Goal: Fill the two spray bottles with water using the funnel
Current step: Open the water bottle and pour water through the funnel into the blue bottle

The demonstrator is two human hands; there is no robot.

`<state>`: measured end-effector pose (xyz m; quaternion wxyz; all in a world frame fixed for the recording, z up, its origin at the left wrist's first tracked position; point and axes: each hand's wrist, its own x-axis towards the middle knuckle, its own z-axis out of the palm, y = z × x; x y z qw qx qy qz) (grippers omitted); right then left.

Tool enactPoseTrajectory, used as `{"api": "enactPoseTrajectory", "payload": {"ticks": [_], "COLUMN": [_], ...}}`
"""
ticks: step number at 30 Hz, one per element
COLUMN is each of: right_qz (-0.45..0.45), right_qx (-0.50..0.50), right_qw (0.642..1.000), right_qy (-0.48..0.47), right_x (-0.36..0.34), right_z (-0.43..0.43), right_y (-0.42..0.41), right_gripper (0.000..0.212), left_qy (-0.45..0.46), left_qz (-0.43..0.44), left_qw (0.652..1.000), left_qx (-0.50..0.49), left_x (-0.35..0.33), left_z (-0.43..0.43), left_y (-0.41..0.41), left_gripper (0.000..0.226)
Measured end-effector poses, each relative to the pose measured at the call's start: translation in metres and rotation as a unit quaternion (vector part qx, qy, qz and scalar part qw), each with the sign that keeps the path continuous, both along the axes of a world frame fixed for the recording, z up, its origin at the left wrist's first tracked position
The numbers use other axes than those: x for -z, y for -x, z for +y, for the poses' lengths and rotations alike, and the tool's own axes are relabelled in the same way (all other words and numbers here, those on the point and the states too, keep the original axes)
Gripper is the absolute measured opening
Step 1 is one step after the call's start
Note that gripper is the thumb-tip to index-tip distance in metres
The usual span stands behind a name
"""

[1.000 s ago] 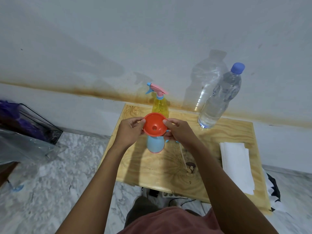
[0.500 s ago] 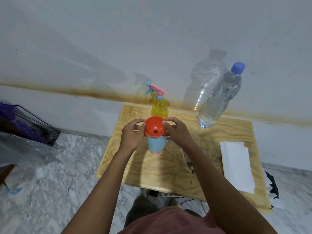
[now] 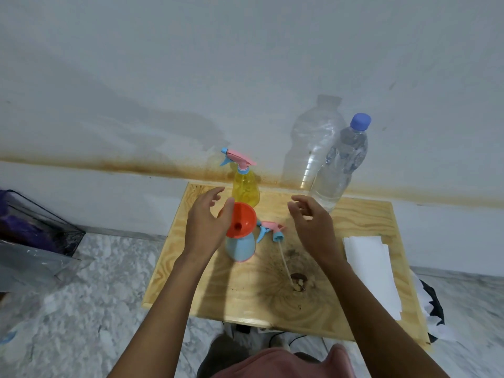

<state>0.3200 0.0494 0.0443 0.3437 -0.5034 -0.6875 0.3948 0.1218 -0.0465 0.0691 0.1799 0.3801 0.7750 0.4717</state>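
An orange funnel (image 3: pixel 241 223) sits in the neck of a light blue spray bottle (image 3: pixel 240 248) standing on the wooden table (image 3: pixel 272 296). Its pink and blue spray head (image 3: pixel 271 230) with a long tube lies on the table just to the right. A yellow spray bottle (image 3: pixel 245 186) with its head on stands behind, near the wall. A clear water bottle (image 3: pixel 339 166) with a blue cap stands at the back right. My left hand (image 3: pixel 207 222) is open just left of the funnel, its thumb near the rim. My right hand (image 3: pixel 312 222) is open, apart from the funnel.
Folded white paper (image 3: pixel 373 271) lies along the table's right side. A dark knot marks the wood near the tube's end. A clear bin with purple contents (image 3: pixel 35 227) sits on the marble floor at the left. The wall rises right behind the table.
Both hands have let go of the funnel and spread apart, the right one moving farther right. The funnel stays in the blue bottle's neck, and the spray head beside it has come into view.
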Motion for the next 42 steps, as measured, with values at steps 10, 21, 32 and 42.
{"api": "enactPoseTrajectory", "payload": {"ticks": [10, 21, 32, 42], "right_qz": [0.047, 0.089, 0.065, 0.095], "right_qx": [0.146, -0.018, 0.012, 0.046], "right_qw": [0.988, 0.996, 0.997, 0.993], "right_qy": [-0.011, 0.007, -0.030, -0.047], "right_x": [-0.007, -0.008, -0.002, -0.017], "right_z": [0.080, 0.142, 0.134, 0.098], "right_y": [-0.073, -0.084, -0.074, -0.075], "right_gripper": [0.078, 0.077, 0.087, 0.087], "left_qy": [0.002, 0.069, 0.022, -0.015], "left_qz": [-0.042, -0.065, -0.067, -0.097], "left_qw": [0.966, 0.930, 0.943, 0.937], "left_qx": [0.254, 0.356, 0.326, 0.336], "left_x": [-0.083, -0.058, -0.055, -0.076], "left_z": [0.139, 0.220, 0.215, 0.185], "left_y": [-0.096, -0.106, -0.111, -0.118], "left_gripper": [0.066, 0.073, 0.065, 0.053]}}
